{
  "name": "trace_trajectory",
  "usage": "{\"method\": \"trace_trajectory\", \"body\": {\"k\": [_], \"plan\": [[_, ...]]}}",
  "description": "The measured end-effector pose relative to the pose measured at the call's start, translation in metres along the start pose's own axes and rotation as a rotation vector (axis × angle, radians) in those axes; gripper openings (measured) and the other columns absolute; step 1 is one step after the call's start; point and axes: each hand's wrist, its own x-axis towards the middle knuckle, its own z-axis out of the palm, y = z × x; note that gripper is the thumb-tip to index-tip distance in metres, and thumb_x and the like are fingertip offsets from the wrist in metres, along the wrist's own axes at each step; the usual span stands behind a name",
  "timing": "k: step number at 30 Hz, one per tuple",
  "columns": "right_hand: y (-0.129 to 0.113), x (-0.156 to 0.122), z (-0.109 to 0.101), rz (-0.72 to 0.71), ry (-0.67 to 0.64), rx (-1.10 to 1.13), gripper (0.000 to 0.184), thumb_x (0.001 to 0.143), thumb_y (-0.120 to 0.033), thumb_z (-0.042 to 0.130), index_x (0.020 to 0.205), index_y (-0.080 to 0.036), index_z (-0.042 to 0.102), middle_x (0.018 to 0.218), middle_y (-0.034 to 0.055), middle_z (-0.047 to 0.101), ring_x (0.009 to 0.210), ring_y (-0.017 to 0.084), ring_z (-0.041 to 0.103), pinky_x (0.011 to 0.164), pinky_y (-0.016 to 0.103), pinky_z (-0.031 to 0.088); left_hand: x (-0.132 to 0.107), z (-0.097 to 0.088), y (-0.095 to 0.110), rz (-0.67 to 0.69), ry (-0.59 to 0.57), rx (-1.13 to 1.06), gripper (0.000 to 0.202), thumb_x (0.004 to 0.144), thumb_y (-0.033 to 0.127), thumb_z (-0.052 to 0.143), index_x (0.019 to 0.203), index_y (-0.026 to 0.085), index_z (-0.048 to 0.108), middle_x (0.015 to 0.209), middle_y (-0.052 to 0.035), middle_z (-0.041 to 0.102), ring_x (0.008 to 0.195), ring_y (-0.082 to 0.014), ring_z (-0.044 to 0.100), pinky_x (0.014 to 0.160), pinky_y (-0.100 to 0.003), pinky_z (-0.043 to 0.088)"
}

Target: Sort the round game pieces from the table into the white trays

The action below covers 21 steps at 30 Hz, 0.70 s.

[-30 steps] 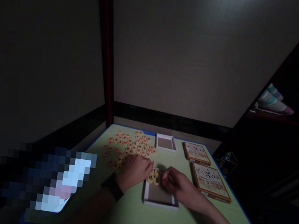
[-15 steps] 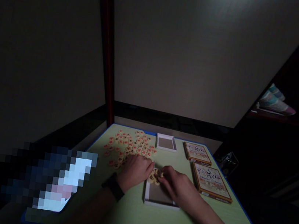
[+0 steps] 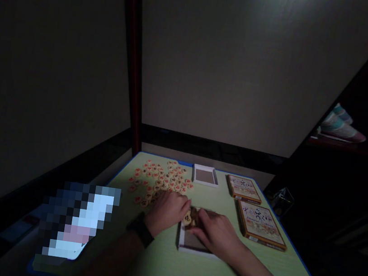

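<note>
Round wooden xiangqi pieces [image 3: 187, 218] lie in the far left corner of a shallow white open box [image 3: 198, 245] in front of me. My right hand [image 3: 220, 234] reaches into this box from the right, fingers curled round pieces there and partly hiding them. My left hand [image 3: 169, 210], with a dark band on its wrist, is closed at the box's left far corner. What its fingers hold, if anything, is hidden. Just beyond it spread many loose xiangqi pieces [image 3: 172, 180] marked in red and black, some covered by that hand.
A second shallow white box [image 3: 206, 176] stands at the table's far edge. Two printed game boxes [image 3: 262, 224] lie along the right side. A blurred-out lit screen [image 3: 80, 228] is at the left. The green table [image 3: 165, 272] has blue edging, with walls behind it.
My right hand has moved slightly left and lower over the pieces in the box, covering more of them. My left hand has stayed almost in place.
</note>
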Motion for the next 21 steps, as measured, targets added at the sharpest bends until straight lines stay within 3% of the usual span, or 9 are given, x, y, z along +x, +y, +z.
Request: {"method": "trace_trajectory", "body": {"k": [3,7,21], "plan": [[-0.0012,-0.0024,-0.0033,0.026,-0.016,0.050,0.021,0.088,-0.037,0.059,0.097,-0.019,0.052,0.088,0.0061,0.070,0.081,0.023,0.065,0.065,0.029,0.036,-0.0005,-0.0001,0.0000,-0.002,-0.007,-0.003,0.044,0.097,0.033,0.035,0.081,0.019,0.073,0.080,-0.0107,0.074,0.074,-0.0217,0.069,0.072,-0.032,0.049],[-0.0007,-0.0024,-0.0033,0.054,-0.030,0.069,0.014,0.084,-0.022,0.058,0.097,-0.020,0.052,0.089,0.0048,0.069,0.080,0.021,0.064,0.065,0.029,0.035,-0.0010,0.0006,0.0000,-0.003,-0.007,0.000,0.044,0.097,0.034,0.035,0.081,0.019,0.073,0.079,-0.0110,0.074,0.073,-0.0219,0.069,0.072,-0.032,0.049],[0.0019,0.0006,0.0041,0.040,0.010,0.096,0.008,0.088,-0.024,0.055,0.095,-0.020,0.052,0.089,0.0058,0.068,0.079,0.021,0.063,0.065,0.028,0.037,-0.0003,0.0024,-0.0007,-0.001,-0.006,-0.006,0.045,0.097,0.033,0.034,0.082,0.018,0.073,0.080,-0.0118,0.074,0.074,-0.0212,0.069,0.072,-0.031,0.049]]}}
